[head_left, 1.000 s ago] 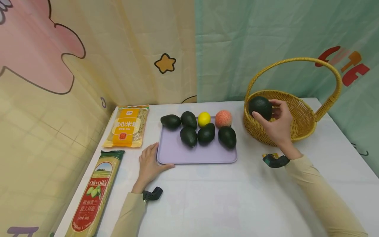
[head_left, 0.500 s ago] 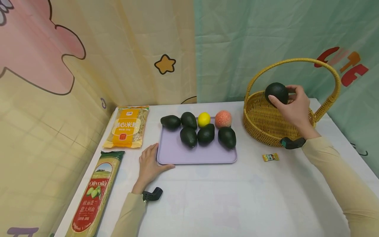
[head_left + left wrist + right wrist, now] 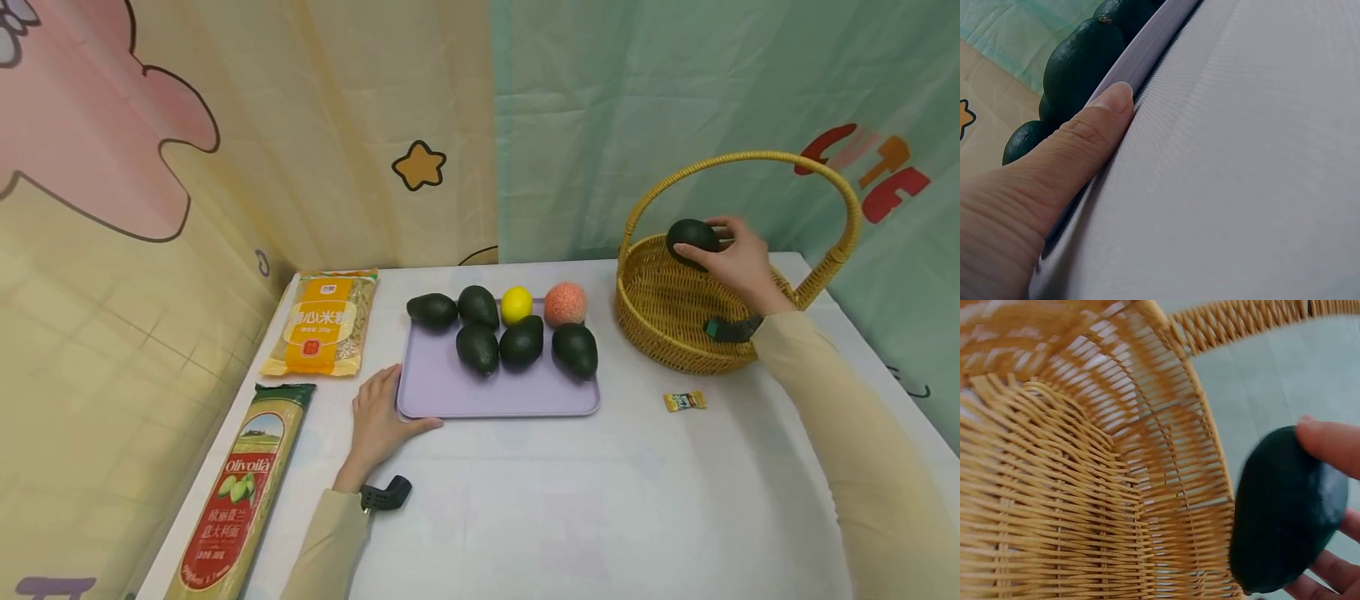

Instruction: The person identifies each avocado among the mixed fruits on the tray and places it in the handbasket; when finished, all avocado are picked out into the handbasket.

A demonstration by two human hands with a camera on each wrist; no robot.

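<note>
My right hand [image 3: 741, 260] holds a dark green avocado [image 3: 692, 244] between thumb and fingers, over the back part of the wicker basket [image 3: 660, 350]. In the right wrist view, the avocado [image 3: 1285, 512] overlaps the basket's rim, and the woven floor shows bare. My left hand [image 3: 381, 421] rests at the front left corner of the lilac tray [image 3: 495, 408], its thumb [image 3: 1094, 122] lying along the front edge. On the tray sit several more avocados [image 3: 477, 348], a yellow lemon [image 3: 516, 305] and a coral-coloured, speckled round fruit [image 3: 566, 303].
A small wrapped candy [image 3: 685, 402] lies in front of the basket. At the left are a yellow bag [image 3: 318, 325] of dry food and a long spaghetti packet [image 3: 240, 492]. The basket's tall handle [image 3: 742, 157] arches above the right hand. A printed curtain [image 3: 570, 125] hangs behind the table.
My right hand has carried the avocado from the basket's left rim rightward over its inside, then slightly down and left. The candy has come fully into view. My left hand stays put.
</note>
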